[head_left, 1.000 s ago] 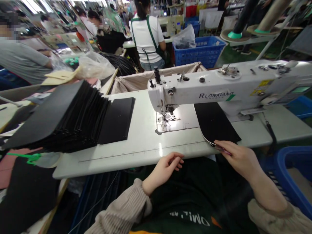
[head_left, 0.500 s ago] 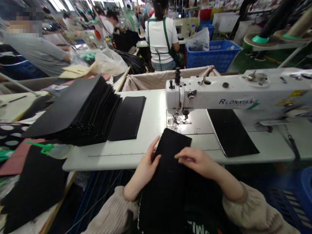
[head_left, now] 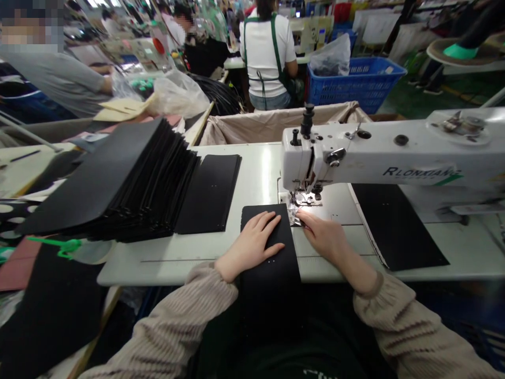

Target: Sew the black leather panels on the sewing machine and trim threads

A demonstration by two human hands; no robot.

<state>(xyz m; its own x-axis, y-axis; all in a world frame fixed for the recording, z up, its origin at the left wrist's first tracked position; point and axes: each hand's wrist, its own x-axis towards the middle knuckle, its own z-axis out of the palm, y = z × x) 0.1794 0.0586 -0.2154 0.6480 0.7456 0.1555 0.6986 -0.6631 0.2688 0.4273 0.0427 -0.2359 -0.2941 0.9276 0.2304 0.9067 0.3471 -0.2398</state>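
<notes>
While the black panel point(head_left: 272, 263) lay flat across the front edge of the sewing table point(head_left: 189, 258), its far end reached up beside the needle plate and its near end hung over the edge toward the person's lap. The left hand point(head_left: 252, 242) rested open on it, palm down and fingers spread, pressing rather than grasping. The right hand point(head_left: 323, 237) lay at the panel's far right corner, fingertips right under the presser foot of the white sewing machine point(head_left: 379, 158); whether it pinched the edge could not be told. Farther right, under the machine's arm, a second black piece point(head_left: 394, 226) lay toward the front edge. Toward the table's left end stood a fanned stack of black panels point(head_left: 130, 184), with one flat piece point(head_left: 211, 195) beside it.
</notes>
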